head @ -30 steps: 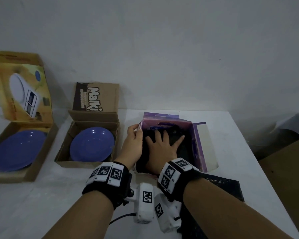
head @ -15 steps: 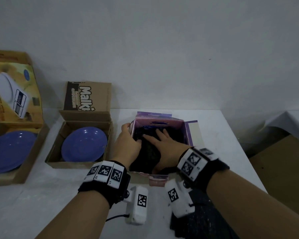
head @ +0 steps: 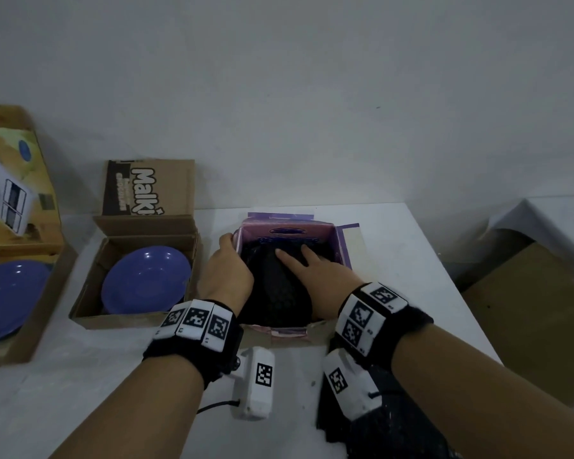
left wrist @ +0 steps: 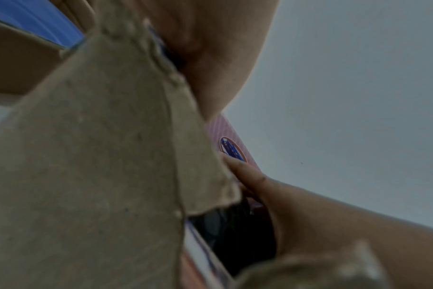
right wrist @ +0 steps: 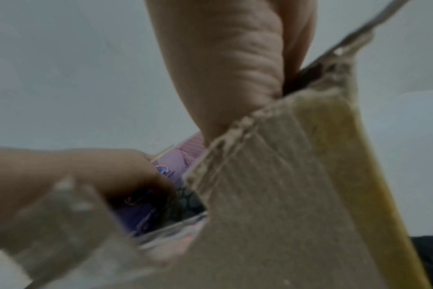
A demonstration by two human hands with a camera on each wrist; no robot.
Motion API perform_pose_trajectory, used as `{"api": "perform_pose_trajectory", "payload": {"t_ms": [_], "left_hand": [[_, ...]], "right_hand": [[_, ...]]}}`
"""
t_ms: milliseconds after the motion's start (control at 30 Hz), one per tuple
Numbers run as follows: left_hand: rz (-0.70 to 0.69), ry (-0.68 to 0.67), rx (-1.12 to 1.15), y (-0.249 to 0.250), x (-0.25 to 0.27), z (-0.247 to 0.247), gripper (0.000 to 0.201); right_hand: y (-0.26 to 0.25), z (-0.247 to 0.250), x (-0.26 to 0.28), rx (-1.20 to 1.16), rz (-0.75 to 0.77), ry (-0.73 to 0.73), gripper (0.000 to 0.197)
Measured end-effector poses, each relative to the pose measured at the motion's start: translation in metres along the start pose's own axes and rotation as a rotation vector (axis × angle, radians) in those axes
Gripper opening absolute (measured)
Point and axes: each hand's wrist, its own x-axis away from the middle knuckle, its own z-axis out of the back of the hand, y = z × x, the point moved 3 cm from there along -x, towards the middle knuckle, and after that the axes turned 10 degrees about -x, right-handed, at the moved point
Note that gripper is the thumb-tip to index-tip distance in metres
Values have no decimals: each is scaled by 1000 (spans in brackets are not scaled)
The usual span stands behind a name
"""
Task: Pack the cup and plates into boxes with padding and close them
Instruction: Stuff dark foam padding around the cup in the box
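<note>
Plain pale grey wall (head: pixel 312 94) behind, bare but for a small dark speck (head: pixel 377 107) at right. White table (head: pixel 63 385) below, pushed up to the wall, surface faintly smudged. Past the table's right edge, a brown cardboard sheet (head: pixel 537 319) lower down, with a pale draped cloth (head: pixel 517 217) above it and a dark gap between. Dim, even, cool light; soft shadows only. Same grey wall filling the background of both wrist views, blurred.

"Malki" on brown box flap (head: pixel 148 188)
</note>
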Motion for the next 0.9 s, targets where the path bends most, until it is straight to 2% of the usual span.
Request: {"api": "perform_pose_trajectory", "payload": {"t_ms": [100, 167, 267, 333, 400, 433, 500, 567, 600, 667, 700, 767, 900], "left_hand": [[-64, 57, -28, 0, 2, 5, 68], [-111, 130, -110, -2, 2, 10, 77], [-155, 147, -178, -2, 3, 11, 76], [-161, 111, -167, 3, 8, 6, 75], [-154, 92, -142, 7, 14, 0, 77], [-150, 99, -120, 8, 16, -3, 77], [-144, 129, -68, 7, 19, -8, 75], [-146, 151, -60, 5, 20, -11, 72], [-149, 154, -66, 4, 20, -12, 71], [-148, 155, -75, 4, 21, -12, 69], [-144, 156, -76, 5, 22, -12, 68], [-138, 160, -74, 6, 24, -11, 66], [-139, 158, -71, 7, 27, -11, 65]], "right_hand": [[3, 6, 16, -132, 77, 97, 104], [8, 13, 33, -396, 102, 282, 91], [30, 11, 62, -624, -1, 813, 37], [45, -8, 76, -780, -150, 963, 11], [59, -38, 84, -910, -311, 947, 7], [65, -54, 88, -944, -396, 880, 6], [70, -87, 93, -917, -556, 621, 10], [68, -113, 100, -787, -635, 338, 41], [65, -121, 103, -710, -649, 259, 59], [55, -127, 106, -563, -646, 226, 83], [51, -129, 106, -513, -638, 234, 88], [47, -129, 104, -468, -626, 258, 82], [53, -125, 107, -574, -628, 301, 46]]}}
